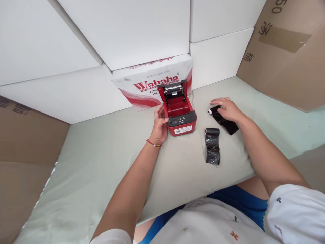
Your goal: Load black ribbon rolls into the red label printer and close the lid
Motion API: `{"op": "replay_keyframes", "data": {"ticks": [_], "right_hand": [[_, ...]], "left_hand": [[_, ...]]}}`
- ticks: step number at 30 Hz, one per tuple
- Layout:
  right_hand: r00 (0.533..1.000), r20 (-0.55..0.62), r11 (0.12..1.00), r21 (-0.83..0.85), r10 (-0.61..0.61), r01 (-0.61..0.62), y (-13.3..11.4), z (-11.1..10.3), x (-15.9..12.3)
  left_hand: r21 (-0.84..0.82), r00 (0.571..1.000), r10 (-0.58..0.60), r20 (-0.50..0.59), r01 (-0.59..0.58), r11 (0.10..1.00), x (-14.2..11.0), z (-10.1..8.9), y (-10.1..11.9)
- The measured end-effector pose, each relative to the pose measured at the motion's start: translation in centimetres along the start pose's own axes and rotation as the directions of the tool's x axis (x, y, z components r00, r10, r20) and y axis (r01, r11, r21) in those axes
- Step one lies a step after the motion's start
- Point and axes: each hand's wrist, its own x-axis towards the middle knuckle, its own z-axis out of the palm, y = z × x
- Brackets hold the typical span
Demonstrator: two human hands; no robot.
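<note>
A red and black label printer [181,129] sits on the cloth with its lid raised, showing a red inner bay. My left hand [159,125] grips its left side, thumb on the front corner and fingers along the wall. To the right, my right hand [227,109] hovers over or rests on a black ribbon roll [230,126] with a white core, its fingers stretched out past the roll and the thumb near it. Whether it bears on the roll I cannot tell. Nearer to me lies a second black ribbon roll [212,144], partly unwound and wrinkled.
Behind the printer stands a white and red Wahaba carton [137,89]. White boxes [152,30] form a wall at the back. Brown cardboard flanks both sides, with a carton [284,61] at right. Pale green cloth [106,145] covers the work surface.
</note>
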Motion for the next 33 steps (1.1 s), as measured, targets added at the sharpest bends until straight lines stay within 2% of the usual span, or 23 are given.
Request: {"op": "replay_keyframes", "data": {"ticks": [3, 7, 18, 26, 29, 31, 33], "right_hand": [[0.996, 0.093, 1.000, 0.018, -0.016, 0.014, 1.8, 0.4, -0.7], [0.988, 0.154, 0.999, -0.003, -0.033, 0.034, 2.4, -0.2, -1.1], [0.996, 0.087, 0.990, -0.143, -0.004, 0.017, 0.3, 1.3, -0.8], [0.997, 0.042, 0.991, -0.122, 0.062, -0.056, -0.2, 1.3, -1.2], [0.993, -0.024, 0.993, 0.001, 0.119, -0.119, -0.3, 0.7, -1.3], [0.976, -0.136, 0.971, 0.189, 0.172, -0.145, -1.2, -0.4, -1.1], [0.953, -0.231, 0.900, 0.428, 0.193, -0.079, -3.2, -2.1, -0.8]], "left_hand": [[-0.017, 1.000, -0.005, 0.003, 0.005, 1.000, 0.1, 0.0, 0.1], [-0.012, 1.000, -0.010, -0.002, 0.010, 1.000, 0.3, -0.2, 0.0], [0.003, 0.999, 0.022, 0.024, -0.022, 1.000, 0.5, -0.5, -0.3], [-0.009, 1.000, -0.006, 0.021, 0.006, 1.000, 0.0, 0.1, 0.4], [0.002, 1.000, -0.003, 0.030, 0.003, 1.000, -0.2, 0.3, 0.7], [0.008, 1.000, -0.009, 0.024, 0.008, 1.000, -0.3, 0.5, 0.8], [0.007, 1.000, -0.012, 0.012, 0.012, 1.000, -0.5, 0.6, 0.9]]}}
